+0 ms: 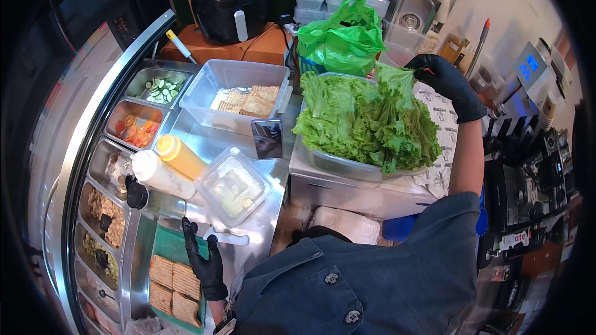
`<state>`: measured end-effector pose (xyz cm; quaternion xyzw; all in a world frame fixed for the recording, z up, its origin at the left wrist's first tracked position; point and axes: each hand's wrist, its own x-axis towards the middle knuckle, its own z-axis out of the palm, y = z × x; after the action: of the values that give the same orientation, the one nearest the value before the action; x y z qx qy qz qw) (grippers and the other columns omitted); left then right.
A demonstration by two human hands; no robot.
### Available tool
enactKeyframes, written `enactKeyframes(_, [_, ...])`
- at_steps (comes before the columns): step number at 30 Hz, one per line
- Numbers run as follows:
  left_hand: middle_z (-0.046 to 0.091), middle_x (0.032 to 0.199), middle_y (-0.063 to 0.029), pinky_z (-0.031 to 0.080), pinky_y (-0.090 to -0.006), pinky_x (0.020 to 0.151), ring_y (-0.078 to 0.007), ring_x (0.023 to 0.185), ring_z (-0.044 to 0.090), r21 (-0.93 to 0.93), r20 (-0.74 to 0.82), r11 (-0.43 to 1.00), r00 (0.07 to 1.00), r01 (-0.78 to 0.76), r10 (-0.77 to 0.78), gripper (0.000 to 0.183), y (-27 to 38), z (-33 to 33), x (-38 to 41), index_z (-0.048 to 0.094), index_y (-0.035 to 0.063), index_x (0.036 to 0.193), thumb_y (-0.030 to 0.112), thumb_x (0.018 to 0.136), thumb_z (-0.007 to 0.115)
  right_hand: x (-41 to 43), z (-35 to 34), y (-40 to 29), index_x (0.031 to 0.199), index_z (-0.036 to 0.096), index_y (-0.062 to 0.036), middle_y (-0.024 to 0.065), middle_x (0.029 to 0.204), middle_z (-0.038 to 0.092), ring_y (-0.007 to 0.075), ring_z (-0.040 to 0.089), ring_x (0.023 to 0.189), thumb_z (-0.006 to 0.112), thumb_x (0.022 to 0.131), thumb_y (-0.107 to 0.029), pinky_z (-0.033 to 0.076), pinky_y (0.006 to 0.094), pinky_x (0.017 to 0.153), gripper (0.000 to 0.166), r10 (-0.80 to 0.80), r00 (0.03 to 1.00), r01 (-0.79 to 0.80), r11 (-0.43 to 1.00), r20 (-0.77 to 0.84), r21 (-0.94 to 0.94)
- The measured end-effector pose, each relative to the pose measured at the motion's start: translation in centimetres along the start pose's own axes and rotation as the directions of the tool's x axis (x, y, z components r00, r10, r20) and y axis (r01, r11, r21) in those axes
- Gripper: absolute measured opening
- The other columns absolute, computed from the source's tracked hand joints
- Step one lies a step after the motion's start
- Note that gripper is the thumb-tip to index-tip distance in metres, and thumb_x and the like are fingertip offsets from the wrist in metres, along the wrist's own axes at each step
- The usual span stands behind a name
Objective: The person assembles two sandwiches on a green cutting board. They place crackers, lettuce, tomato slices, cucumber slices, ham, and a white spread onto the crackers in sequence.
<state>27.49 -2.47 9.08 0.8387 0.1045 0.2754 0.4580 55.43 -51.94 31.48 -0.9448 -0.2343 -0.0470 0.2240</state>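
Observation:
My right hand (444, 83), in a black glove, pinches the edge of a lettuce leaf (393, 83) at the back right of a plastic tub (344, 162) heaped with green leaf lettuce (335, 116). My left hand (204, 260), gloved in black too, is held over the edge of a green cutting board (174, 239) with its fingers apart and nothing between them. Beside it on the board lie several slices of grilled, ridged toast (174, 284). A knife with a white handle (228, 237) rests at the board's far end, close to my left fingertips.
Metal pans of sliced cucumber (163, 90), tomato (139, 131) and fillings line the left. Two squeeze bottles (163, 174), a lidded clear container (234, 186), a phone (267, 138) and a toast bin (233, 67) stand mid-counter. A green plastic bag (342, 46) sits behind the lettuce.

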Motion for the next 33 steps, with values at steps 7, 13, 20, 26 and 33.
enactKeyframes(7, [0.048,0.131,-0.0154,0.039,-0.0343,0.097,-0.0259,0.117,0.049,-0.203,0.145,0.977,0.985,-0.062,0.093,0.039,1.7,1.0,1.7,0.051,0.0008,0.12,-0.001,0.082,0.06,-3.4,1.9,1.1,0.109,0.056,-0.0008,0.0058,0.096,0.058,0.016,0.059,0.084,0.056,0.087,-0.024,0.049,0.0274,0.067,0.032,0.329,0.936,-0.229,0.836,-0.122,0.499])
enactKeyframes(13, [0.047,0.132,-0.0132,0.038,-0.0335,0.098,-0.0207,0.121,0.046,-0.421,0.363,0.907,0.912,-0.023,0.192,0.042,8.8,2.6,1.9,0.055,0.0009,0.117,-0.002,0.076,0.065,-5.2,8.5,-8.9,0.117,0.052,-0.0003,0.0083,0.119,0.051,0.0214,0.056,0.101,0.059,0.086,-0.026,0.056,0.0364,0.067,0.041,0.305,0.949,-0.101,0.524,-0.075,0.846])
enactKeyframes(20, [0.058,0.106,-0.0019,0.045,-0.0276,0.082,-0.0117,0.093,0.054,-0.681,0.424,0.524,0.859,0.511,-0.287,0.041,5.4,-0.5,-2.7,0.051,0.0046,0.119,0.013,0.082,0.067,-8.4,30.9,-26.3,0.107,0.054,-0.0046,0.0013,0.083,0.055,0.0116,0.056,0.067,0.054,0.088,-0.028,0.053,0.0304,0.063,0.03,-0.247,0.727,-0.647,0.065,0.64,0.76])
enactKeyframes(26, [0.063,0.101,-0.0036,0.048,-0.0269,0.077,-0.0103,0.09,0.059,-0.696,-0.055,0.59,0.79,0.408,-0.611,0.033,-3.7,-7.8,-8.1,0.059,0.0038,0.112,0.013,0.081,0.067,-11.1,41.6,-36.6,0.114,0.053,-0.0018,0.0105,0.095,0.064,0.0186,0.064,0.083,0.043,0.094,-0.035,0.054,0.0315,0.069,0.04,-0.439,0.445,-0.799,0.197,0.78,0.567])
enactKeyframes(33, [0.063,0.101,-0.0013,0.047,-0.0246,0.077,-0.0101,0.089,0.059,-0.632,-0.054,0.648,0.81,0.425,-0.584,0.032,-7.2,-15.6,-12.1,0.058,0.0037,0.113,0.011,0.083,0.064,-11.4,46.9,-44.4,0.1,0.06,-0.0004,0.0041,0.088,0.061,0.0085,0.051,0.075,0.072,0.075,-0.016,0.043,0.0243,0.067,0.032,-0.522,0.58,-0.28,0.593,0.625,0.755])
